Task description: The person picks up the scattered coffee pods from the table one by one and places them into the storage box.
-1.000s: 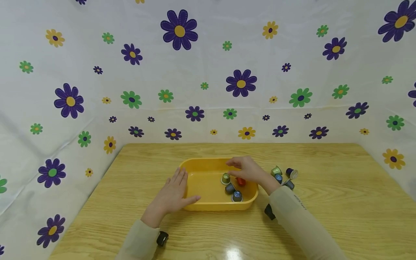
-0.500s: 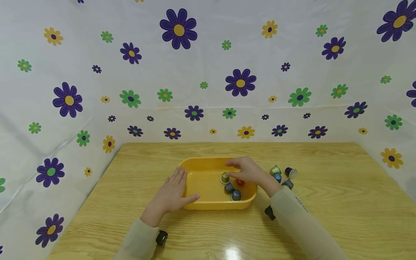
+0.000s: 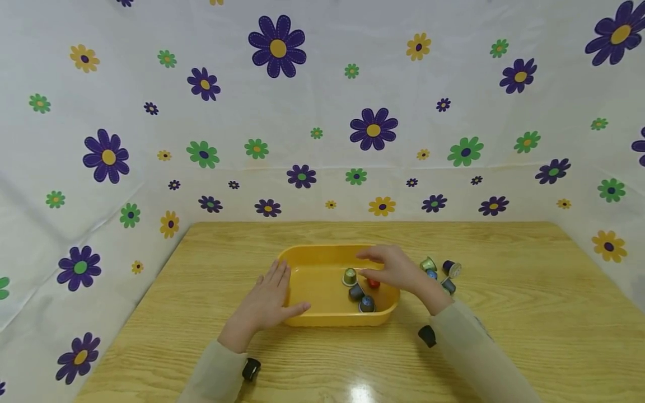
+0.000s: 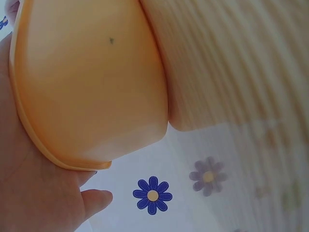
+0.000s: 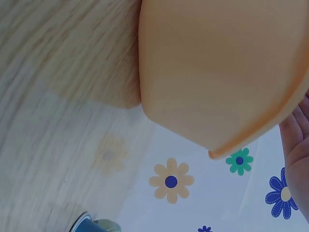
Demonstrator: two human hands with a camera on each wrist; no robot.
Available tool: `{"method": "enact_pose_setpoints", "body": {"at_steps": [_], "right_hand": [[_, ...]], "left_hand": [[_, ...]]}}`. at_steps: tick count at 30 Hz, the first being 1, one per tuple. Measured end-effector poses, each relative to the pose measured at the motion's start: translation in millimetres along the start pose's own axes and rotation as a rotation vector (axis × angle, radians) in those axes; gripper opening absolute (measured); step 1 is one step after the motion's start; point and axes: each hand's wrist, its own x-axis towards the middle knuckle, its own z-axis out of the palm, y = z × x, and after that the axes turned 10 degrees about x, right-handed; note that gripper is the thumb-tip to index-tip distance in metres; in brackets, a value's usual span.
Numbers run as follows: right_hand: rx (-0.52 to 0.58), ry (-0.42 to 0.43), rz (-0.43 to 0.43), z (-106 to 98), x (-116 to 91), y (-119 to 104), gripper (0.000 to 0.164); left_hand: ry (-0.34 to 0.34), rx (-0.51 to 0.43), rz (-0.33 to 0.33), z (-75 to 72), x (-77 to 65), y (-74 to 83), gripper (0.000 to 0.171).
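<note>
Capsules (image 3: 356, 291), four of them, are bunched in the right half of the yellow tray (image 3: 314, 291), lower centre of the frame! Its long axis runs left to right on the counter (image 3: 519, 302), and here's the key relation: that bunch lies just below and to the left of my right hand (image 3: 395, 272), well apart from my left hand (image 3: 266, 302). So the right is clearly nearer. It reaches over the tray's right end, thumb and fingers parted wide, nothing visible between them. Over on the left, straight fingers lie along the tray's left rim, thumb stretched across the near corner, no capsule there.

Inside the tray now! Green capsule (image 3: 350, 276), wide rim down, tops the bunch. Red capsule (image 3: 373, 283) peeks out under my right thumb, partly hidden; whether they touch, I can't tell. Grey capsule (image 3: 355, 292) is tipped over in the middle, and blue capsule (image 3: 367, 304), wide rim down, sits near the front wall.

Right of the tray, another huddle on the counter: second green capsule (image 3: 428, 264), second blue capsule (image 3: 431, 274), purple capsule (image 3: 447, 266) on its side, second grey capsule (image 3: 448, 285) below it.
</note>
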Motion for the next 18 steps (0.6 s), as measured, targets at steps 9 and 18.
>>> {"method": "enact_pose_setpoints", "body": {"at_steps": [9, 18], "right_hand": [[-0.039, 0.026, -0.003, -10, -21, 2, 0.034], [-0.088, 0.111, 0.029, -27, -45, 9, 0.033]], "left_hand": [[0.014, -0.005, 0.001, 0.6, -0.1, 1.6, 0.089], [0.016, -0.004, -0.008, 3.7, 1.1, 0.6, 0.090]]}}
